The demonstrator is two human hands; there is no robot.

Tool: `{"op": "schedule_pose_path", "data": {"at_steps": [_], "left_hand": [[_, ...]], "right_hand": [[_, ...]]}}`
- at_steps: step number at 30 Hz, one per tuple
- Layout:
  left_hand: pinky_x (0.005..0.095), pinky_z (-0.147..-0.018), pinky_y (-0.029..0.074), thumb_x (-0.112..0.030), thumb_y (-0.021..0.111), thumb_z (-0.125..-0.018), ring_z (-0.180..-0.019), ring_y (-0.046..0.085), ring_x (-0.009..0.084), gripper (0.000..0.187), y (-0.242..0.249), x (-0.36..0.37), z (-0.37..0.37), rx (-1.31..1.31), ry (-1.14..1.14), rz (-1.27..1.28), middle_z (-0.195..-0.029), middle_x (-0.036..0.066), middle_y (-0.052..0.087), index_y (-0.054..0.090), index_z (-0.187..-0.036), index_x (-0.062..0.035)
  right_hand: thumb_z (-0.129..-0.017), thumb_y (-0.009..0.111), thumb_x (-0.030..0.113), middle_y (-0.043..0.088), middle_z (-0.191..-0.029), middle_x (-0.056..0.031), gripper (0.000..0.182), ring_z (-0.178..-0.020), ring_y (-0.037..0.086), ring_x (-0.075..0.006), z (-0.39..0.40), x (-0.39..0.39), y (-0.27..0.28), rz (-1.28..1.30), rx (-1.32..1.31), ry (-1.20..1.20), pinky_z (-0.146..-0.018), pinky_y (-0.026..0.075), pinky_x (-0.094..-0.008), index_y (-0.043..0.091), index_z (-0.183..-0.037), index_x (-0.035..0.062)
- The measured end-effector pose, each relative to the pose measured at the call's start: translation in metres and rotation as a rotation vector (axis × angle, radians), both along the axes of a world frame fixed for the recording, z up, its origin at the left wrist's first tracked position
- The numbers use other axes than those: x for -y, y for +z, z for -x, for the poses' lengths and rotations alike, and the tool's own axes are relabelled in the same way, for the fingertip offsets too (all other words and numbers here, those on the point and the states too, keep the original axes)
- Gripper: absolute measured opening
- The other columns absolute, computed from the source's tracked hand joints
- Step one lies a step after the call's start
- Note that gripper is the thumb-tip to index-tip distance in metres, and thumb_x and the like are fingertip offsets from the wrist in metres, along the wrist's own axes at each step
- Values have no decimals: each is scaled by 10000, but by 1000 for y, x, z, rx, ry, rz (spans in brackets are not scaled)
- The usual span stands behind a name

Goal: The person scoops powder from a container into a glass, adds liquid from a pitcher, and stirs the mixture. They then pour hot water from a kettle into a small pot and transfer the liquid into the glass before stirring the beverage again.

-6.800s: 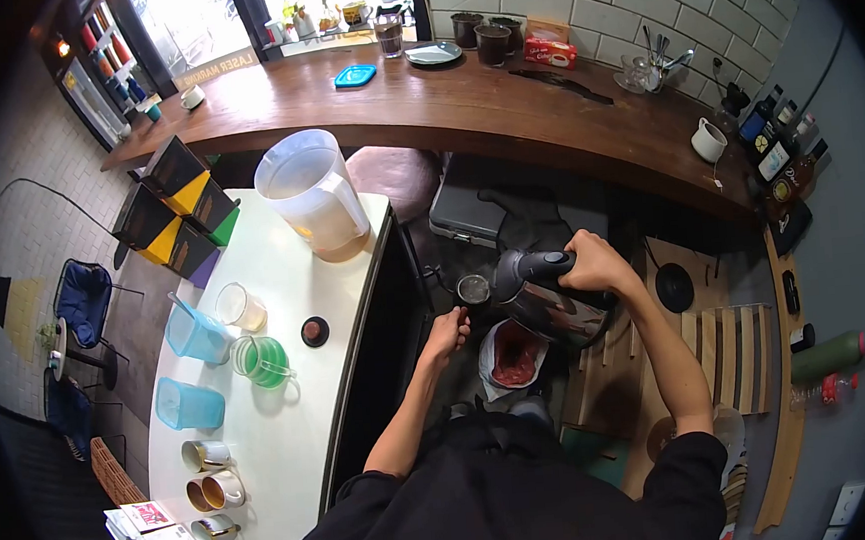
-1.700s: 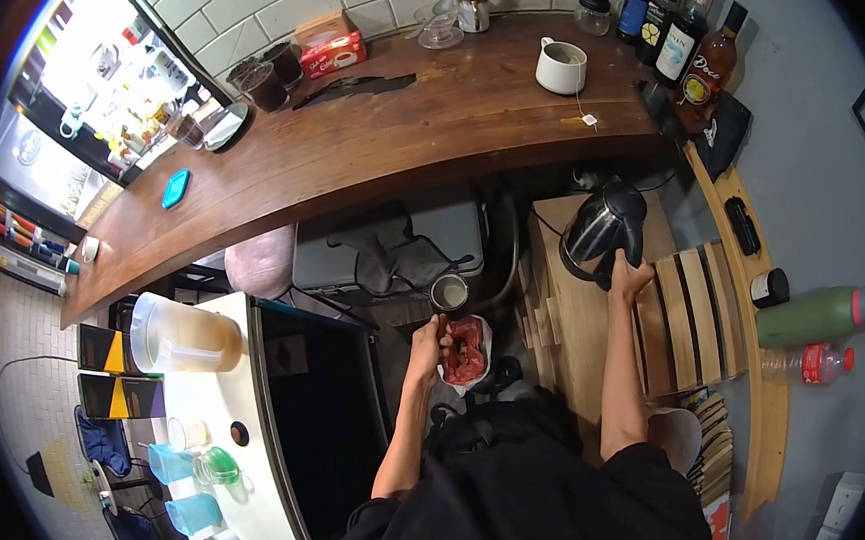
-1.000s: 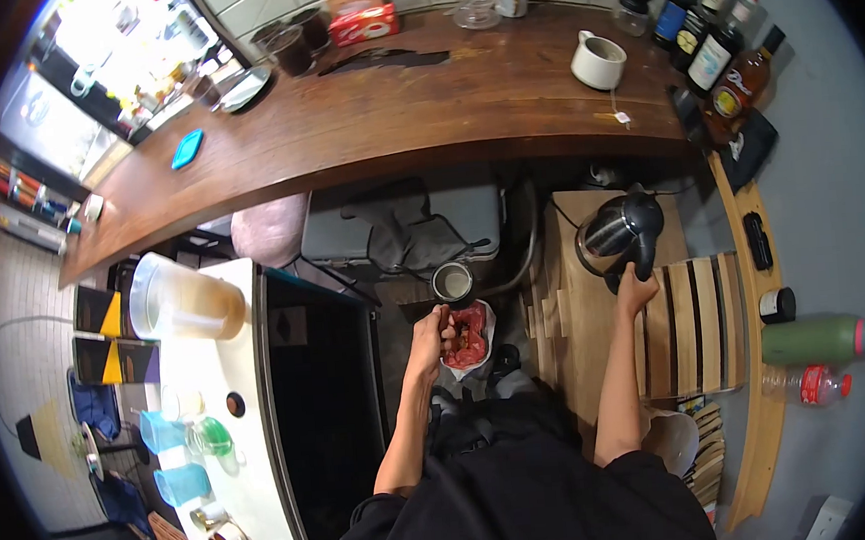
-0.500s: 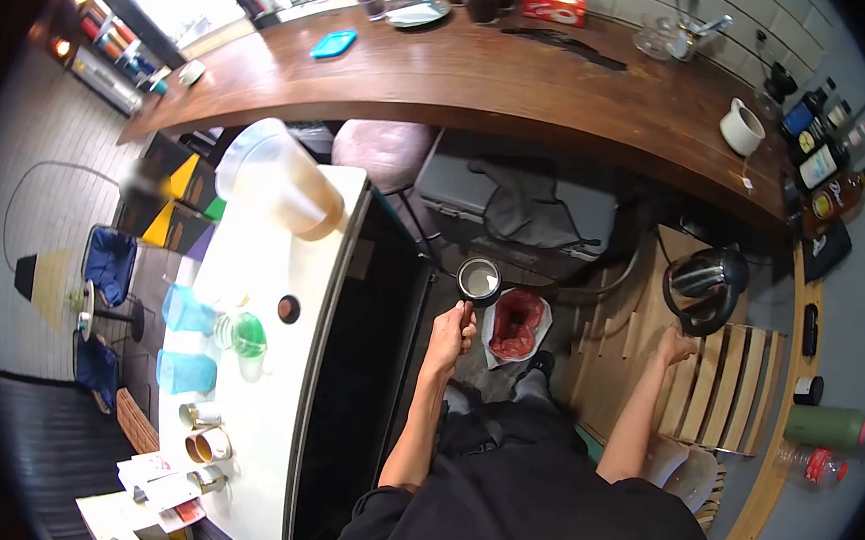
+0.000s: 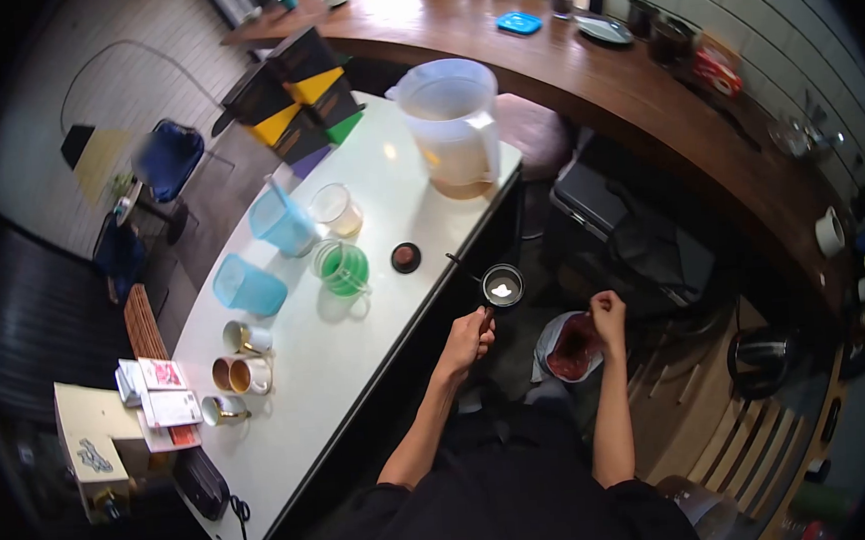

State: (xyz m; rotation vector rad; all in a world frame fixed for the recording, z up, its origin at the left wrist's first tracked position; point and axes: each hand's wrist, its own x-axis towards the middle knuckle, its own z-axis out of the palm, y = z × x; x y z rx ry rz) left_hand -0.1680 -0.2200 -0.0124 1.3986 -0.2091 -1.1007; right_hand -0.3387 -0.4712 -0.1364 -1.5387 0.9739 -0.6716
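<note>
My left hand [image 5: 470, 343] is closed around the handle of a small, round, dark-rimmed vessel [image 5: 503, 285]. A bright white patch shows inside it and a thin prong sticks out from its far side; whether it is a pan or a strainer I cannot make out. The vessel is beside the edge of the white counter [image 5: 353, 426]. My right hand [image 5: 609, 320] is raised over the right side of a white bin bag [image 5: 541, 358] with a reddish inside. Its fingers are curled together, and anything between them is too small to see.
On the counter stand a large plastic pitcher [image 5: 458, 133], a green jug [image 5: 342, 266], blue containers [image 5: 250, 285], a dark round lid [image 5: 406, 258] and several cups [image 5: 249, 375]. A black kettle [image 5: 763, 359] sits at right by wooden slats [image 5: 756, 448]. A wooden bar [image 5: 620, 81] curves behind.
My right hand has left the area by the kettle and moved left, over the bag. The view has turned left toward the counter. My left hand still grips the round vessel.
</note>
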Motion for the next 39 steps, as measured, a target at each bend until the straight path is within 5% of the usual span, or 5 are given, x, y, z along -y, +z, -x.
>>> {"op": "schedule_pose_path", "data": {"at_steps": [16,23,27,36,39], "left_hand": [[192,-420,227,-368,371,-1073,-472,285,2,388,-1,-70,-34,-42,293,31,-630,-78,415,541,-887,-72],[191,-448,242,-360,381,-1070,-502,302,8,390,2,-69,-48,-9,426,20,-635,-69,424,548,-880,-64],[195,-467,257,-364,383,-1073,-524,318,15,398,-3,-69,-51,-38,495,21,-645,-60,436,552,-874,-63],[192,-480,287,-407,402,-1072,-555,347,21,429,0,-68,-54,-48,551,-15,-667,-52,449,553,-866,-63],[190,-486,293,-404,400,-1074,-573,363,20,429,-5,-64,-57,-23,540,-31,-683,-49,457,555,-868,-61]], "right_hand": [[-849,718,51,609,-766,-47,192,-640,553,-122,-223,-73,112,498,146,814,-605,459,-280,683,-1034,10],[-703,804,51,593,-1025,-146,565,-859,617,-308,-300,-81,136,557,-91,1256,-793,519,-407,655,-1243,122],[-676,812,44,563,-1008,-152,538,-958,594,-334,-325,-82,126,673,-56,1436,-860,502,-415,684,-1194,109],[-686,808,68,609,-1001,-178,402,-900,640,-368,-324,-70,117,659,-37,1375,-793,524,-436,686,-1066,23],[-673,819,101,646,-926,-159,405,-818,664,-344,-314,-60,123,779,-86,1077,-749,525,-435,656,-1032,8]]}}
